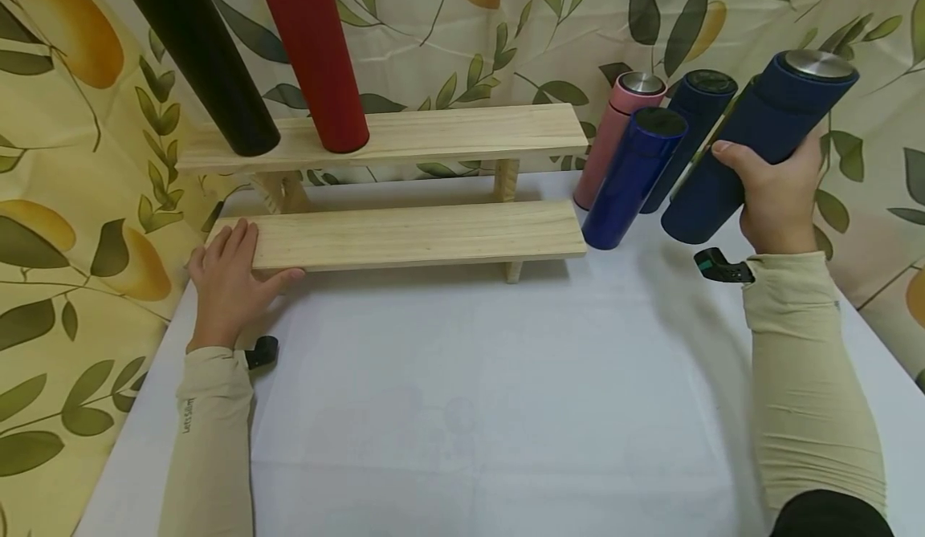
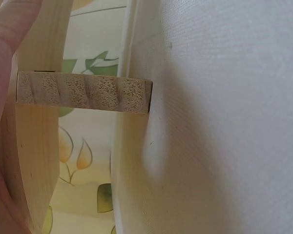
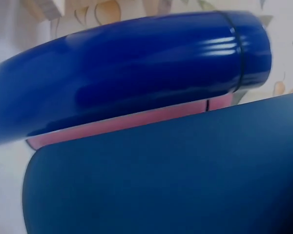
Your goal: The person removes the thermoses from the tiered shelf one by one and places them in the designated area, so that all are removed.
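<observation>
My right hand [image 1: 784, 196] grips a large navy thermos bottle [image 1: 759, 144] with a steel-topped lid, tilted among the bottles at the right; its lower part fills the bottom of the right wrist view. Beside it stand a glossy blue bottle [image 1: 634, 180], a pink bottle [image 1: 614, 144] and a smaller navy bottle [image 1: 697, 120]. A greenish edge behind the held bottle is mostly hidden. My left hand [image 1: 231, 280] rests on the left end of the lower board of a two-step wooden rack [image 1: 419, 236], fingers on top and thumb along the front edge.
On the rack's upper board [image 1: 462, 132] stand a black bottle [image 1: 209, 63] and a red bottle [image 1: 318, 63] at the left. A white cloth [image 1: 462, 392] covers the table. Leaf-patterned fabric [image 1: 448, 23] hangs behind and at the sides.
</observation>
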Action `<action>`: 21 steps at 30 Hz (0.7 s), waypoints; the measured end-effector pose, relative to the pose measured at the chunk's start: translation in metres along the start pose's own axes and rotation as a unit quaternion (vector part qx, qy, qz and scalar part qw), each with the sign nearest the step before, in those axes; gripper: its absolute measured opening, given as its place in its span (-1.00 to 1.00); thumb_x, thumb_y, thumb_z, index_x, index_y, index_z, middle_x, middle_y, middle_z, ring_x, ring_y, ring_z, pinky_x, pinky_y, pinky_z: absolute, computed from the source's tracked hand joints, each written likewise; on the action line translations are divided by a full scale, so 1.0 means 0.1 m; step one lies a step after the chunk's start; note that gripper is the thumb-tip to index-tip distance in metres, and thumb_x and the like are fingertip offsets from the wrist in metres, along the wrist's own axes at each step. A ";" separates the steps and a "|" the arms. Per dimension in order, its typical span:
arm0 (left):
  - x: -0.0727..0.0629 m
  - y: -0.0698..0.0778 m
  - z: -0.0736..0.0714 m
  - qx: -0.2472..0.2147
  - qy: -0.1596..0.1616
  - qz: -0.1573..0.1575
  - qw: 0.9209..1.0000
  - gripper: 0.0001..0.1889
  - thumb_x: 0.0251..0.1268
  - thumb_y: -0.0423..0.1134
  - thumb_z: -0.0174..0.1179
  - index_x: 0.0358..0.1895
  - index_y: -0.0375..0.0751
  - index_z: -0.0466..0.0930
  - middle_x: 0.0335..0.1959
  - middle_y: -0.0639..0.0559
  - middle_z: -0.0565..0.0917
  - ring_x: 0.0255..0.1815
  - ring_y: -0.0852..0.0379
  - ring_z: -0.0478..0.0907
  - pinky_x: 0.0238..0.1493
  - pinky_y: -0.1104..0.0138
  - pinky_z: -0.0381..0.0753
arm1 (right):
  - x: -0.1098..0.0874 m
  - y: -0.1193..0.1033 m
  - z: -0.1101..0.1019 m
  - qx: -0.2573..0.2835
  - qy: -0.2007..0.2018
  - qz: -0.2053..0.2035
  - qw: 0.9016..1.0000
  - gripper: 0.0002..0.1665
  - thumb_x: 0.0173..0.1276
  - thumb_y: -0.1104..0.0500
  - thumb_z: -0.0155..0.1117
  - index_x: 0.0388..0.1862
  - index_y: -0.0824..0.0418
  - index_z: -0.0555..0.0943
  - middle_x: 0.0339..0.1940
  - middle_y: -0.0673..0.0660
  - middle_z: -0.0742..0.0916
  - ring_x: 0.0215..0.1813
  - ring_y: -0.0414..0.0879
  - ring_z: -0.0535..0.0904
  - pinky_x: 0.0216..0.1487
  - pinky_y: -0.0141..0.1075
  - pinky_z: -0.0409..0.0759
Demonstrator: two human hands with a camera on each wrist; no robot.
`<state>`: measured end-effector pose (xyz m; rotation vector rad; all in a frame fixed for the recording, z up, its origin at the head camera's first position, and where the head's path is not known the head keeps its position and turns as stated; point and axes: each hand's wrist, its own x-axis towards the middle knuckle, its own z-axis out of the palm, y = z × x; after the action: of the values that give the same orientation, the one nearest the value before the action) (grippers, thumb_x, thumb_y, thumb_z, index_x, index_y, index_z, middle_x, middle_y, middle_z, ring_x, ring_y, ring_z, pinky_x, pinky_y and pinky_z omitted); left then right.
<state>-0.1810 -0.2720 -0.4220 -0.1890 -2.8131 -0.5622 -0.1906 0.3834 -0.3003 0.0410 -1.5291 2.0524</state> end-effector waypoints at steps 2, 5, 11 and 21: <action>0.00 0.00 0.00 -0.001 0.001 0.001 1.000 0.23 0.26 0.51 0.28 0.67 -0.44 0.13 0.69 -0.41 0.14 0.65 -0.43 0.01 0.54 -0.35 -0.31 | 0.01 0.04 -0.03 -0.007 0.003 0.006 1.000 -0.04 0.17 0.63 0.43 0.50 0.14 0.38 0.30 0.18 0.54 0.28 -0.01 0.49 0.28 -0.27 0.51; -0.01 0.00 0.00 -0.001 0.002 0.002 1.000 0.24 0.26 0.51 0.28 0.67 -0.44 0.13 0.69 -0.41 0.14 0.65 -0.44 0.01 0.54 -0.35 -0.31 | 0.03 0.12 -0.06 -0.018 0.008 0.016 1.000 -0.03 0.18 0.61 0.45 0.51 0.11 0.37 0.32 0.16 0.53 0.29 -0.02 0.48 0.29 -0.28 0.50; -0.01 0.02 -0.01 -0.003 -0.002 -0.004 1.000 0.23 0.26 0.50 0.29 0.67 -0.44 0.12 0.69 -0.41 0.13 0.66 -0.43 0.00 0.55 -0.35 -0.34 | 0.07 0.26 -0.11 -0.047 0.015 0.040 0.998 -0.01 0.19 0.57 0.49 0.52 0.07 0.34 0.33 0.12 0.52 0.30 -0.04 0.50 0.24 -0.34 0.54; -0.01 0.02 -0.01 -0.004 -0.004 -0.004 1.000 0.24 0.27 0.52 0.27 0.69 -0.42 0.10 0.70 -0.39 0.11 0.67 -0.42 -0.02 0.55 -0.35 -0.37 | 0.08 0.44 -0.18 -0.050 0.021 0.047 0.997 0.03 0.18 0.58 0.47 0.55 0.05 0.32 0.39 0.10 0.53 0.38 -0.03 0.48 0.37 -0.26 0.44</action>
<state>-0.1800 -0.2706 -0.4206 -0.1821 -2.8220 -0.5746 -0.2118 0.3945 -0.3419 -0.1146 -1.6345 2.0317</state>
